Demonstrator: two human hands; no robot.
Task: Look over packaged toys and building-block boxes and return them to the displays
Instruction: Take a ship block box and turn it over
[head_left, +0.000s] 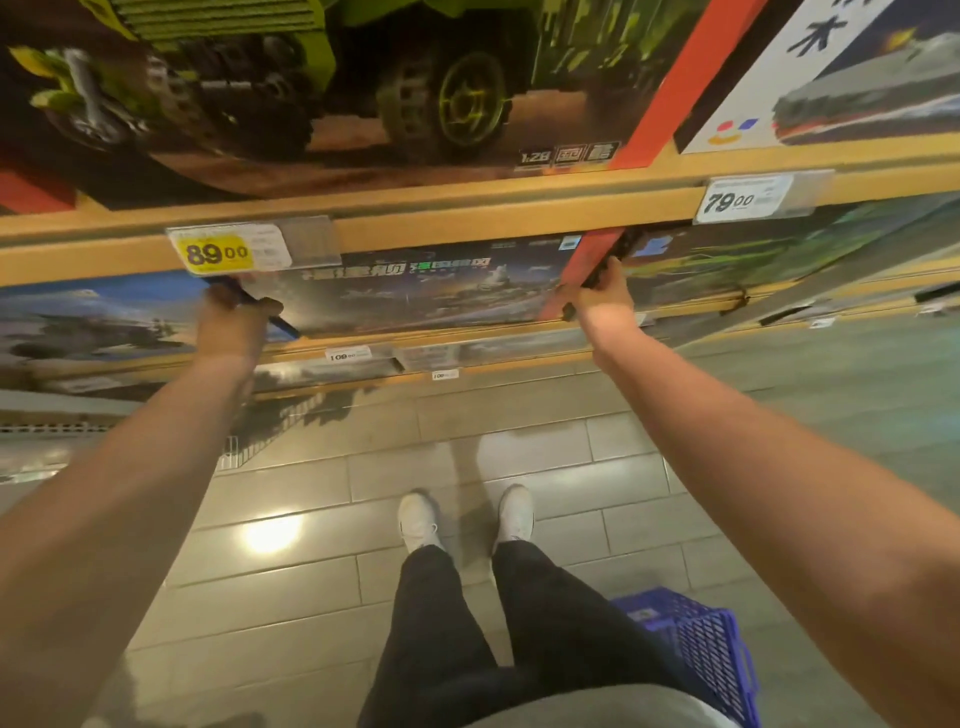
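At the far left, a blurred box with a blue-sky picture (93, 322) stands on the second wooden shelf, just beside the box being handled. Above it, on the lip of the top wooden shelf (467, 218), hangs a yellow price tag reading 89.00 (221, 253). The left hand (234, 325) is raised to that shelf level, its thumb and fingers curled round the blue left edge of a wide, dark building-block box with a night-scene print (415, 291). The box stands upright in the second shelf bay, its face toward the camera, spanning the whole gap between the two hands; its top edge is tucked under the upper shelf lip. On the shelf above sits a big box picturing a lime-green brick-built off-road car (311, 88).

The right hand (602, 296) clasps the box's red right edge, fingers wrapped over the side. Further right, a white price tag reading 79.00 (748, 200) is clipped to the shelf lip beneath a white box showing a grey vehicle (841, 88). Low at the right, a blue plastic shopping basket (706, 649) rests on the grey tiled floor (519, 467) beside the person's legs.
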